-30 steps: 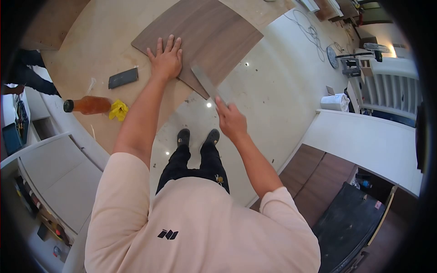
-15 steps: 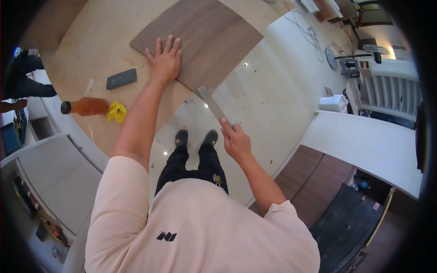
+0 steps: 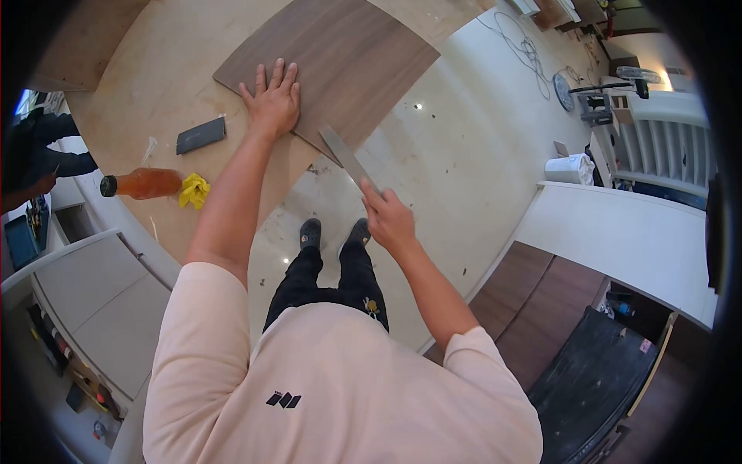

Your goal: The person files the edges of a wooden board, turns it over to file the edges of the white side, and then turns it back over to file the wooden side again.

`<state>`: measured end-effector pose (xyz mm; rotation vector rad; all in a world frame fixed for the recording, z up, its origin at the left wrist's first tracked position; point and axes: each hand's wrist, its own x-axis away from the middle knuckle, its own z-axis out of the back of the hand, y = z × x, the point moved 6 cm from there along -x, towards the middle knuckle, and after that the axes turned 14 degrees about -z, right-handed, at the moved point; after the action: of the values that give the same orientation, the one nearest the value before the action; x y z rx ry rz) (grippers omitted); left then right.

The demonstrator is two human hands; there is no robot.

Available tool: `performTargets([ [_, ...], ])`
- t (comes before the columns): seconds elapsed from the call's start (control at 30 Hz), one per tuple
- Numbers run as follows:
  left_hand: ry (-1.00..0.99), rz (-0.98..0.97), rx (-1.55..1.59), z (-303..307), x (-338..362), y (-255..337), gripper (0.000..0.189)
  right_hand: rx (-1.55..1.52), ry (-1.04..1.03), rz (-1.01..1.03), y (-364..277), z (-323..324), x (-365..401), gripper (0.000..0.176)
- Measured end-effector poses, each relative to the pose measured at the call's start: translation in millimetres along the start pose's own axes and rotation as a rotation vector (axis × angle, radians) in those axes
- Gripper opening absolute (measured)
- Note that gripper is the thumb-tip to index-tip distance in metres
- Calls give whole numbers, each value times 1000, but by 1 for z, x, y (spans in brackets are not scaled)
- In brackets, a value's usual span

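Fingers: the left hand (image 3: 272, 104) has its fingers (image 3: 276, 77) spread flat; the right hand (image 3: 389, 222) is closed round the near end of a metal file (image 3: 345, 157).
Brown sheet (image 3: 340, 54): lies on the plywood bench top (image 3: 147, 69), pinned under the left palm.
Metal file: slants away from the right hand, with its far end at the sheet's near edge, just beside the left hand.
Bench clutter: a dark block (image 3: 201, 134), a yellow rag (image 3: 192, 189) and a bottle of orange liquid (image 3: 147, 184), all to the left of the left forearm.
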<state>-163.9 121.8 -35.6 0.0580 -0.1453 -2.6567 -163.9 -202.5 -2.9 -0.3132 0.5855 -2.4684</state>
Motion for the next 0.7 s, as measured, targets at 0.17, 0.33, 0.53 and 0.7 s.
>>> performTargets([
  [0.17, -2, -11, 17, 3, 0, -1, 53, -1, 75, 35, -13, 0, -37, 40],
  [0.33, 0, 2, 7, 7, 1, 1, 53, 60, -103, -82, 30, 15, 18, 39],
  [0.53, -32, -18, 9, 9, 2, 0, 53, 46, 51, 35, -12, 7, -75, 40],
  [0.7, -56, 23, 76, 8, -1, 0, 56, 12, 71, -39, 39, 31, -17, 39],
])
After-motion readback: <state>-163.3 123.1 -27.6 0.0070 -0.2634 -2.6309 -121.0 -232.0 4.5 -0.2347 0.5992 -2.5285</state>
